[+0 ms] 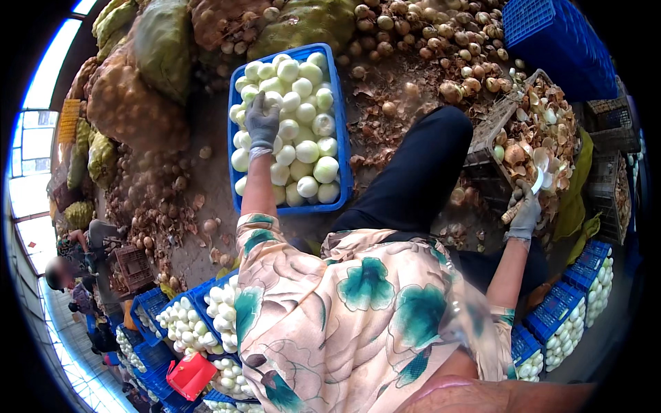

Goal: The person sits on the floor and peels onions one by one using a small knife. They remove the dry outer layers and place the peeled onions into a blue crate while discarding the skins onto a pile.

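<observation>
My left hand [262, 120], in a grey glove, rests on the peeled onions [307, 152] in a blue plastic crate [345, 155] in front of me. Its fingers touch the onions in the left part of the crate; whether they grip one I cannot tell. My right hand [524, 210], also gloved, is closed on the handle of a knife [538, 180] with a pale curved blade. That hand is at the near edge of a worn crate [490, 129] heaped with onion skins and some onions [514, 154].
Unpeeled onions [384, 49] and loose skins cover the floor ahead. Full mesh sacks [137, 98] stand at the left, stacked blue crates [557, 46] at the upper right. Crates of peeled onions [186, 325] flank me. A red bag [191, 376] and other people [77, 253] are at the lower left.
</observation>
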`<action>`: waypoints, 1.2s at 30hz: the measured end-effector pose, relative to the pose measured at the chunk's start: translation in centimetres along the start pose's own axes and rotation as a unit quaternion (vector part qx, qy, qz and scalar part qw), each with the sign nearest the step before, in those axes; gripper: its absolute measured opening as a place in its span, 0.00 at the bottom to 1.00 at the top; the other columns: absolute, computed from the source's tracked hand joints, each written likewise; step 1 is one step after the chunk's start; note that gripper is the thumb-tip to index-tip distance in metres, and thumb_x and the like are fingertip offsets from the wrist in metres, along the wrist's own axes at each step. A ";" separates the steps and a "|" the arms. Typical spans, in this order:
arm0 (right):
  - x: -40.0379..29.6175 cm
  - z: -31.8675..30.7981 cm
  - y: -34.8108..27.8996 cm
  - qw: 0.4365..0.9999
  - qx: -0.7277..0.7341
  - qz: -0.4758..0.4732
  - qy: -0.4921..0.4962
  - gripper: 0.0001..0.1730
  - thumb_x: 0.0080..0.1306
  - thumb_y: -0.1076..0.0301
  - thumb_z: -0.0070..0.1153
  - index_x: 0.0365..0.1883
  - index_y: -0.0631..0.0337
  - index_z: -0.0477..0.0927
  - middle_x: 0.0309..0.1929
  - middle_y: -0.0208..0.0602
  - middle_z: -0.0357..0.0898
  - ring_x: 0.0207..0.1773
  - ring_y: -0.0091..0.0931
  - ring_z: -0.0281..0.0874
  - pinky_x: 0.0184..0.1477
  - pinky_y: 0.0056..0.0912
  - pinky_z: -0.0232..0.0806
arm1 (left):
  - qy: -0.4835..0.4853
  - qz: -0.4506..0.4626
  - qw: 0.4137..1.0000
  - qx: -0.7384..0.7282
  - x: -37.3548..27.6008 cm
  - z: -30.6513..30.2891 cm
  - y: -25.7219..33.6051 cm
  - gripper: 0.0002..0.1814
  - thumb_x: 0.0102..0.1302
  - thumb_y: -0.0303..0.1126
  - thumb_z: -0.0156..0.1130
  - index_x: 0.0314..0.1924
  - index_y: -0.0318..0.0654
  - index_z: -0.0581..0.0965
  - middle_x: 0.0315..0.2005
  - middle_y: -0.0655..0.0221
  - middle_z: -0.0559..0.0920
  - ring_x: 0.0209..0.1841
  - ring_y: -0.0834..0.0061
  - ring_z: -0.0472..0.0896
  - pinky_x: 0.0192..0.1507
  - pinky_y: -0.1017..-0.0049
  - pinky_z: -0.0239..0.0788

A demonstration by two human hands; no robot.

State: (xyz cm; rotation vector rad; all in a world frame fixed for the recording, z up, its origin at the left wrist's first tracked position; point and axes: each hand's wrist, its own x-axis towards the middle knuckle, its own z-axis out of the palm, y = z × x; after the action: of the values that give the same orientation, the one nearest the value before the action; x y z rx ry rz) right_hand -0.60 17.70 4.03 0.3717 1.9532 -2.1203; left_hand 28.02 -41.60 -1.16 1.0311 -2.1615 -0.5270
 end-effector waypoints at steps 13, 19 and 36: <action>-0.6 1.3 -1.3 0.992 -0.126 0.010 -0.023 0.15 0.75 0.61 0.56 0.46 0.65 0.84 0.25 0.24 0.73 0.19 0.16 0.68 0.20 0.18 0.62 | 0.015 0.089 0.978 0.190 -0.9 1.1 2.2 0.27 0.61 0.43 0.68 0.59 0.44 0.81 0.61 0.57 0.79 0.62 0.53 0.76 0.63 0.51 0.64; 0.2 0.3 -0.8 0.989 -0.140 -0.010 -0.046 0.14 0.76 0.62 0.56 0.47 0.66 0.84 0.26 0.26 0.74 0.21 0.16 0.70 0.23 0.18 0.67 | -0.050 0.052 0.973 0.218 1.0 2.9 -0.9 0.30 0.61 0.45 0.69 0.64 0.51 0.79 0.64 0.63 0.78 0.62 0.55 0.77 0.61 0.48 0.64; 0.3 -1.1 -1.6 0.989 -0.131 0.070 -0.018 0.17 0.72 0.56 0.61 0.42 0.64 0.84 0.24 0.26 0.76 0.21 0.15 0.71 0.23 0.18 0.66 | -0.095 0.077 0.918 0.376 1.3 2.8 2.4 0.30 0.67 0.43 0.61 0.68 0.44 0.72 0.64 0.50 0.77 0.64 0.46 0.74 0.59 0.48 0.69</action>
State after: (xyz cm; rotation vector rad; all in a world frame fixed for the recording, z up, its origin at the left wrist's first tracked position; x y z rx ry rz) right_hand -1.38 18.89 5.34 0.4026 2.0843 -1.7453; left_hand 24.16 -41.05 -1.12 1.2058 -2.6654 0.3386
